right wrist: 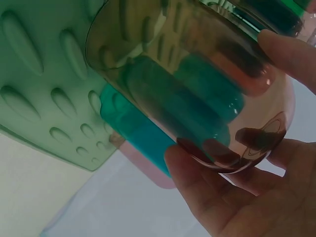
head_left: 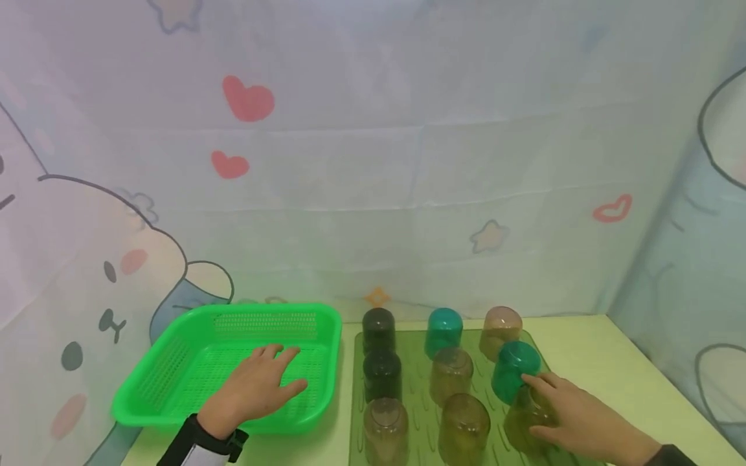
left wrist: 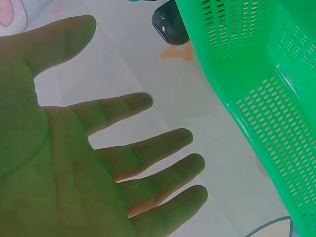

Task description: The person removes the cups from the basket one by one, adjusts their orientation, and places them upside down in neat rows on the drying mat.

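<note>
Fingers spread, my left hand (head_left: 250,388) hovers over the green plastic basket (head_left: 334,382), holding nothing; its palm shows in the left wrist view. My right hand (head_left: 588,417) grips an upside-down amber tumbler (head_left: 517,428) at the near right corner of the green drying mat (head_left: 416,404). In the right wrist view, thumb and fingers pinch the see-through tumbler (right wrist: 163,74) on opposite sides near its base. Right behind it stands a teal tumbler (head_left: 516,366), overlapped by my fingertips in the head view.
More upturned tumblers stand in rows on the mat: dark ones (head_left: 382,375) at left, a blue one (head_left: 445,330) and a pinkish one (head_left: 501,330) at the back, amber ones (head_left: 464,427) in the middle. A printed cloth (head_left: 373,162) hangs behind the pale yellow table (head_left: 588,349).
</note>
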### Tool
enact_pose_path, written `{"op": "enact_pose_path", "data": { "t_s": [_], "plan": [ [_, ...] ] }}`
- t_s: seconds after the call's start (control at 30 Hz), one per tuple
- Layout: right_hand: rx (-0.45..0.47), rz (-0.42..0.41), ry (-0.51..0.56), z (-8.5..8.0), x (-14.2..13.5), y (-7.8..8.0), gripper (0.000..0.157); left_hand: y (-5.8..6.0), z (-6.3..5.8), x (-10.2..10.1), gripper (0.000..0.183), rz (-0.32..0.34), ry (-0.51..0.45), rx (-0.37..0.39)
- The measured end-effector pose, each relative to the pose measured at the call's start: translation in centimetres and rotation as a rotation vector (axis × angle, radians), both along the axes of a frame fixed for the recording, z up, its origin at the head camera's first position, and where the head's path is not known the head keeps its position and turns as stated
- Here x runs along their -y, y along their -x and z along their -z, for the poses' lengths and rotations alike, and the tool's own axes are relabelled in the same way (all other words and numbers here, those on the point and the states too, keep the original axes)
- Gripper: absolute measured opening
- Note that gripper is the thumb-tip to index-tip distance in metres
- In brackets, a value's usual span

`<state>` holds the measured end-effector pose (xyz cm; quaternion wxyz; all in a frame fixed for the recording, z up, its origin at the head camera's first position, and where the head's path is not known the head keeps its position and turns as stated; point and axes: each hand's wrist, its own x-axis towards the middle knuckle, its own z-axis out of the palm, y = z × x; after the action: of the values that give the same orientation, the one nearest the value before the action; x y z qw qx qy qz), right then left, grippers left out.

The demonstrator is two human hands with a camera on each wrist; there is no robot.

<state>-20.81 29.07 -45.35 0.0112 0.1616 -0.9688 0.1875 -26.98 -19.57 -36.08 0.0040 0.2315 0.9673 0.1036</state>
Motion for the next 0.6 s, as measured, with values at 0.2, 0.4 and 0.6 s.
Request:
{"op": "enact_pose_path", "data": {
  "t_s": [0.2, 0.4, 0.6],
  "plan": [
    [-0.005, 0.031, -0.04, 0.1, 0.2, -0.3, 0.081, -0.3, 0.2, -0.1, 0.052, 0.001, 0.007, 0.015],
    [-0.067, 0.052, -0.076, -0.4, 0.5, -0.8, 0.081, -0.4, 0.3, -0.1, 0.051, 0.008, 0.007, 0.019],
    [-0.089, 0.077, -0.068, -1.5, 0.1, -1.1, 0.079, -0.2, 0.3, -0.4, 0.053, 0.025, 0.004, -0.005]
  ]
}}
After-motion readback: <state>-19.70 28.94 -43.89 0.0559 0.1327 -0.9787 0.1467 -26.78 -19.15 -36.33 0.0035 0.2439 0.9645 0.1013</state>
